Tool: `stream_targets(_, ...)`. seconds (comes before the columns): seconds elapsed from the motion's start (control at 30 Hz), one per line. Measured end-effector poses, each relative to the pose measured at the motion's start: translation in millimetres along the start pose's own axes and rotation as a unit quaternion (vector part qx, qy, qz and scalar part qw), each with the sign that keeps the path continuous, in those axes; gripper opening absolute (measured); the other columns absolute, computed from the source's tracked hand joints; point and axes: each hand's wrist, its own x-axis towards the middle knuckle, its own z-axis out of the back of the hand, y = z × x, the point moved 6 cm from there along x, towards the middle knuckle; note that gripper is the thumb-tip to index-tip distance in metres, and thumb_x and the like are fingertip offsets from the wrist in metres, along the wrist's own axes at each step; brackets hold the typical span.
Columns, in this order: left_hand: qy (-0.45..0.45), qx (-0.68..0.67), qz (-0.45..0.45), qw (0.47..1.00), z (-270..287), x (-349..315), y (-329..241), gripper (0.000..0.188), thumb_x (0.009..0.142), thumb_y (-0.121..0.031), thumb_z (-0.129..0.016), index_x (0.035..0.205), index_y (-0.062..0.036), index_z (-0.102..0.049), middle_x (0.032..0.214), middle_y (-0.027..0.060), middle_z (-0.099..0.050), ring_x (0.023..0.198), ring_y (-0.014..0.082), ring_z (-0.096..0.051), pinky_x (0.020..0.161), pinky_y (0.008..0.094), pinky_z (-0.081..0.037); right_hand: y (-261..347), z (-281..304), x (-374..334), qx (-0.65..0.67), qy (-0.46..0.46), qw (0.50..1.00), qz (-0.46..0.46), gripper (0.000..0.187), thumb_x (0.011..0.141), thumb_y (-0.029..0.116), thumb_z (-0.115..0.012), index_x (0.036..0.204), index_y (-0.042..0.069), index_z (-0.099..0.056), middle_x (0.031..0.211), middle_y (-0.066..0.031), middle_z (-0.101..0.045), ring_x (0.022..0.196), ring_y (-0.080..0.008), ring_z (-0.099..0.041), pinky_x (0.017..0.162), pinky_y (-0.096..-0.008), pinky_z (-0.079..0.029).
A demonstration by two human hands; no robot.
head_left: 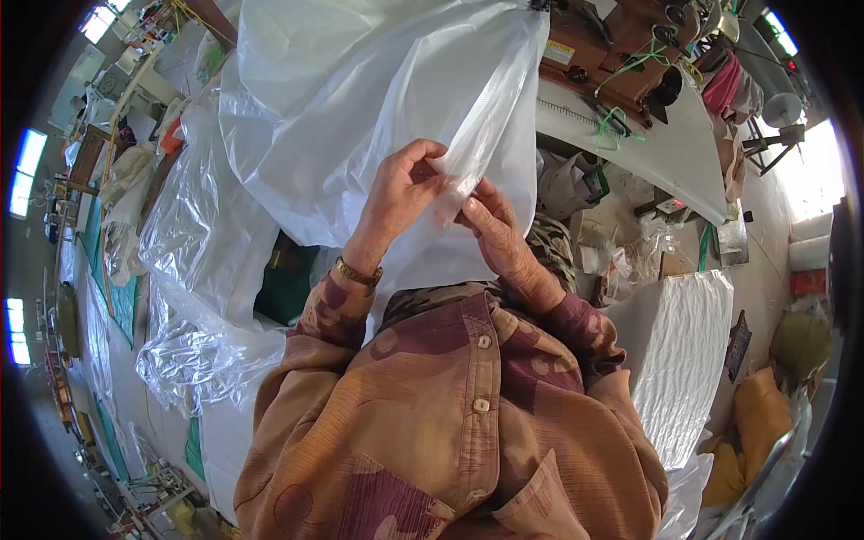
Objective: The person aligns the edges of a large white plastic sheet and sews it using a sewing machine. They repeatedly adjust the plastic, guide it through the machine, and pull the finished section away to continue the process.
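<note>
A large sheet of whitish translucent plastic film (360, 99) spreads over the surface before me and hangs down toward my lap. Its gathered edge runs between my two hands. My left hand (402, 193), with a watch on the wrist, pinches the film with curled fingers. Close on its right, my right hand (493, 229) grips the same edge between thumb and fingers. Folds of film partly hide the fingertips of both hands.
A brown sewing machine (621, 54) with green strings stands at the far right on a pale table (666, 148). Crumpled clear plastic (198, 234) lies at the left. A white wrapped block (684, 360) sits by my right elbow. Cloth and scraps clutter the right-hand floor.
</note>
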Motion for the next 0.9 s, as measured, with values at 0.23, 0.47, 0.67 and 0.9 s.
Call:
stream_targets(0.23,-0.004,0.024,0.016,1.000,-11.2,9.3,17.0,0.031,0.080,-0.008,-0.079,0.104,0.0032,-0.063,0.081,0.0046,-0.068,0.069,0.0090,-0.064,0.060,0.0279,-0.052,17.7,5.1,6.8,-0.141,-0.089,0.986,0.022,0.076,0.097,0.027,-0.066,0.149,-0.003,-0.019,0.109,-0.0187,-0.067,0.100,-0.0204,-0.065,0.089,-0.0327,-0.051)
stream_targets(0.47,0.009,0.057,0.012,0.998,-5.7,25.0,18.8,0.020,0.081,-0.015,-0.075,0.081,0.0017,-0.064,0.061,0.0032,-0.056,0.058,0.0065,-0.051,0.052,0.0284,-0.044,-15.2,48.9,17.7,-0.097,-0.152,0.984,-0.009,0.029,0.101,0.012,-0.053,0.123,-0.004,-0.044,0.082,-0.0144,-0.068,0.074,-0.0214,-0.069,0.074,-0.0329,-0.057)
stream_targets(0.67,-0.031,0.155,0.015,0.987,29.4,31.9,0.5,0.023,0.082,-0.015,-0.075,0.077,0.0022,-0.060,0.058,0.0028,-0.051,0.056,0.0045,-0.046,0.050,0.0279,-0.040,-22.4,79.9,-2.0,-0.049,-0.221,0.974,-0.001,0.010,0.101,0.011,-0.051,0.103,0.003,-0.056,0.083,-0.0102,-0.069,0.074,-0.0195,-0.068,0.075,-0.0336,-0.057)
stream_targets(0.9,-0.046,0.232,0.003,0.972,32.3,32.8,5.1,0.029,0.080,-0.014,-0.074,0.072,0.0021,-0.051,0.059,0.0117,-0.049,0.051,0.0142,-0.046,0.050,0.0339,-0.040,-1.0,61.3,-13.1,-0.025,-0.219,0.973,0.070,0.010,0.097,0.004,-0.049,0.102,0.000,-0.056,0.093,-0.0131,-0.068,0.083,-0.0201,-0.066,0.081,-0.0343,-0.054)
